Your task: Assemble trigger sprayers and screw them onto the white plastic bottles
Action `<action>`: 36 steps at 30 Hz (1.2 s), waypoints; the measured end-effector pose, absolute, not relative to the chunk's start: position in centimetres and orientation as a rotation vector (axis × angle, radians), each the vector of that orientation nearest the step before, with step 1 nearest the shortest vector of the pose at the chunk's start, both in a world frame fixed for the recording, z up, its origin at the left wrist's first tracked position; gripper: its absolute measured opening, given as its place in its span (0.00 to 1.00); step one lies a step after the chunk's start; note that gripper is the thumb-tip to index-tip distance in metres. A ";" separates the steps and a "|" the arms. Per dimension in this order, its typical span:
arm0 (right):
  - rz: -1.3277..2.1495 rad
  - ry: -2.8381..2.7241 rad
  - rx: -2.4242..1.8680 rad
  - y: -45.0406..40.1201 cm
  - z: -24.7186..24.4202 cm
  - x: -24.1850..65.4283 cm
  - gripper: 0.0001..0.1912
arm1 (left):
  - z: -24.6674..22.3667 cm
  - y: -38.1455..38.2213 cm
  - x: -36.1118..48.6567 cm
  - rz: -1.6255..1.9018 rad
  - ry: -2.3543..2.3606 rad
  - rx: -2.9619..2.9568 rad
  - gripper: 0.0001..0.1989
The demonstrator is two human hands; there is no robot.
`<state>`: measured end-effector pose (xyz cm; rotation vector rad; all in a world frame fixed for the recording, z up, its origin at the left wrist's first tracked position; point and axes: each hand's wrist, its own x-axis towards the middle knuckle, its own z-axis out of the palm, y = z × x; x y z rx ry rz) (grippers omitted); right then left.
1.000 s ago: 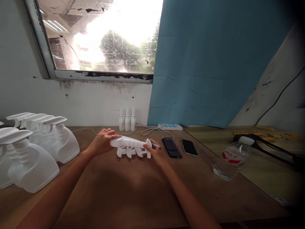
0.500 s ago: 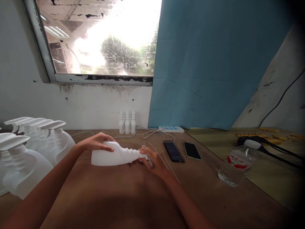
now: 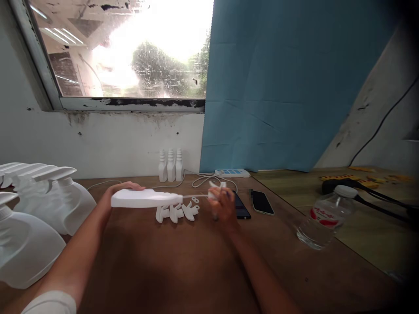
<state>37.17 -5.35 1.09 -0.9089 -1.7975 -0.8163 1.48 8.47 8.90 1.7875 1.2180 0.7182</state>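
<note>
A white plastic bottle (image 3: 145,199) lies on its side in the air, its neck pointing right. My left hand (image 3: 126,186) is closed around the bottle's base end, with most of the fingers hidden behind it. Between the neck and my right hand (image 3: 225,208) a thin tube (image 3: 195,196) stretches out. My right hand is closed on a white spray head (image 3: 216,186) at the tube's end, smeared by motion. Below the neck, three white curved trigger pieces (image 3: 176,213) lie on the table beside a small ring-shaped piece (image 3: 195,199).
Large white spray bottles (image 3: 52,198) crowd the left side. Three small white bottles (image 3: 170,165) stand by the wall near a power strip (image 3: 231,173) and its cables. Right of my hand are a dark phone (image 3: 241,207), another phone (image 3: 262,203) and a water bottle (image 3: 325,218).
My right hand has moved right, away from the bottle neck, with the spray head, and the tube now shows between. The bottle has turned in my left hand, and the trigger pieces have come into view.
</note>
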 end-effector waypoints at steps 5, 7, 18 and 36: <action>-0.577 -1.230 -1.220 -3.9 -0.3 39.0 0.07 | 4.3 12.8 -1.3 1.151 1.385 1.276 0.13; -0.508 -1.168 -1.294 -3.3 -1.0 38.8 0.10 | 2.7 14.8 -0.9 1.251 1.448 1.236 0.12; -0.523 -1.496 -1.347 -2.9 -2.7 37.4 0.12 | -1.9 24.2 7.0 1.384 1.777 1.448 0.24; -0.342 -1.487 -1.348 -2.9 -2.5 36.6 0.17 | -1.9 22.7 10.6 1.663 1.591 1.640 0.19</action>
